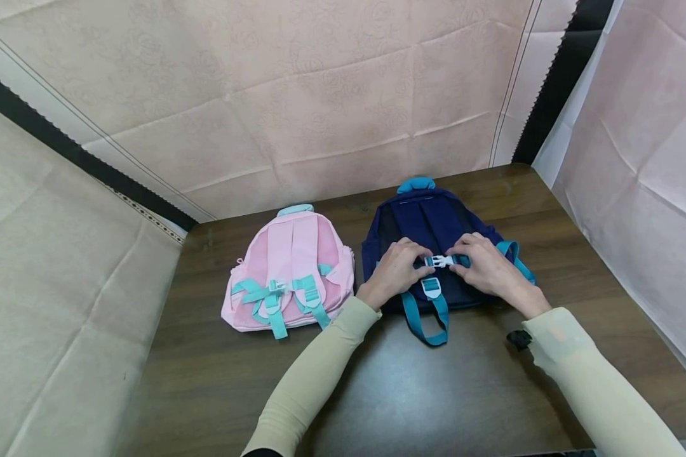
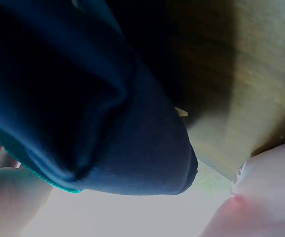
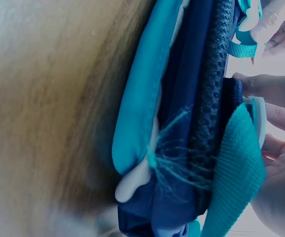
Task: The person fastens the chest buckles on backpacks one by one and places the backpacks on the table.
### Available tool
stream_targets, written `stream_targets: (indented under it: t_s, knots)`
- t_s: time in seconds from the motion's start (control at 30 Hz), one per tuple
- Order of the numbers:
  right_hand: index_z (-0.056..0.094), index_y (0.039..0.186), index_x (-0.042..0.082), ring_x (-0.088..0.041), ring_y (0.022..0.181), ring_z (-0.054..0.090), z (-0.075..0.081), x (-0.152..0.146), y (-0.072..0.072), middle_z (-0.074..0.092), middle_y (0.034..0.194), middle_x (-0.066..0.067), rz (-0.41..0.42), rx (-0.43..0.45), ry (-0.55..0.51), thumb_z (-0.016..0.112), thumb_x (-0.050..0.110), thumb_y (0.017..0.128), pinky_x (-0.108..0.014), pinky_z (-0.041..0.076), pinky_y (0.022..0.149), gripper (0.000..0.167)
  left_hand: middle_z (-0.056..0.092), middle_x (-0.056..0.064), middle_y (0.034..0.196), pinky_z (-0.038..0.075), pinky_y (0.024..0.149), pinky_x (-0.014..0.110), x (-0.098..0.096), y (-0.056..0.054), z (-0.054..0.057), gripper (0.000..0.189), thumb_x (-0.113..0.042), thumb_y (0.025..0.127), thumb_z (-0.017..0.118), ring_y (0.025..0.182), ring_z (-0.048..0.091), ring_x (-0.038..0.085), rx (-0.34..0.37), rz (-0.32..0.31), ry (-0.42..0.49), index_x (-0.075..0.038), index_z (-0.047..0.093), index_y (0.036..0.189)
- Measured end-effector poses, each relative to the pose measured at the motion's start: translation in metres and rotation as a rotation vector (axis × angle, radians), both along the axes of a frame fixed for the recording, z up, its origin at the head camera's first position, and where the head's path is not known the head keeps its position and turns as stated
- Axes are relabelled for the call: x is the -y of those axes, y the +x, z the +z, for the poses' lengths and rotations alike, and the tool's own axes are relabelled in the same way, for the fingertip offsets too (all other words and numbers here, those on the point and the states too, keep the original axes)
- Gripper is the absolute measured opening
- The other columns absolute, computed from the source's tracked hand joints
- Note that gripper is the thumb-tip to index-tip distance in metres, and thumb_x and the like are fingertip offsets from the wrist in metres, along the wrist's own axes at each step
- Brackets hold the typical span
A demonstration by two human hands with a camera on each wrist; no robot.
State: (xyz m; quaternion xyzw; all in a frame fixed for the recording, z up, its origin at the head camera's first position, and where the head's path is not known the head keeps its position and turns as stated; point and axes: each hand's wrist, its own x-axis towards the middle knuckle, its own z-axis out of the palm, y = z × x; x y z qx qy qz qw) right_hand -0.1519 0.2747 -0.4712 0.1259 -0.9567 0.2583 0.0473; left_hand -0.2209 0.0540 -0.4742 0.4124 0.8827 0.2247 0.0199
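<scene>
A navy backpack (image 1: 403, 222) lies on the table with its shoulder straps facing up. Across its middle, a white side-release buckle (image 1: 439, 261) on teal webbing sits between the two hands. The left hand (image 1: 397, 270) pinches the buckle's left end with thumb and fingers. From the other side, the right hand (image 1: 486, 265) pinches the strap right at the buckle's right end. The right wrist view shows that hand's fingers (image 3: 268, 89) by a looped teal strap (image 3: 236, 173). Navy fabric (image 2: 147, 143) covers much of the left wrist view and partly hides the palm.
To the left a pink backpack (image 1: 282, 247) with mint straps lies on the brown wooden table (image 1: 206, 381). A teal strap loop (image 1: 417, 324) hangs from the navy backpack toward the front. Pale fabric walls (image 1: 320, 108) enclose the back and sides.
</scene>
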Motion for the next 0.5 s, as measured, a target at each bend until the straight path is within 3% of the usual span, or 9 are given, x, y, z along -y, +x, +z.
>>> stream_targets:
  t_s: [0.3, 0.33, 0.5]
  knots:
    - [0.079, 0.118, -0.006, -0.038, 0.107, 0.061, 0.0013, -0.0038, -0.0005, 0.072, 0.114, -0.022, -0.007, -0.012, -0.011, 0.079, 0.002, 0.095, -0.054, 0.052, 0.092, 0.024, 0.081, 0.003, 0.121, 0.055, 0.103, 0.036, 0.0014, -0.0005, 0.0004, 0.03, -0.029, 0.103, 0.078, 0.113, 0.065, 0.02, 0.033, 0.012, 0.01, -0.011, 0.08, 0.127]
    - [0.079, 0.118, -0.006, -0.038, 0.107, 0.061, 0.0012, -0.0042, -0.0006, 0.072, 0.114, -0.022, -0.008, -0.014, -0.012, 0.079, 0.002, 0.095, -0.054, 0.052, 0.093, 0.024, 0.081, 0.003, 0.121, 0.055, 0.103, 0.035, -0.0008, -0.0053, -0.0072, 0.032, -0.033, 0.103, 0.078, 0.113, 0.065, 0.019, 0.023, 0.011, 0.006, -0.012, 0.08, 0.127]
    - [0.079, 0.118, -0.006, -0.038, 0.107, 0.061, 0.0013, -0.0054, -0.0002, 0.072, 0.114, -0.021, -0.012, -0.026, -0.023, 0.08, 0.002, 0.095, -0.055, 0.051, 0.094, 0.024, 0.081, 0.003, 0.121, 0.055, 0.104, 0.034, -0.0001, -0.0054, -0.008, 0.032, -0.033, 0.104, 0.077, 0.113, 0.065, 0.019, 0.017, 0.009, 0.005, -0.012, 0.08, 0.127]
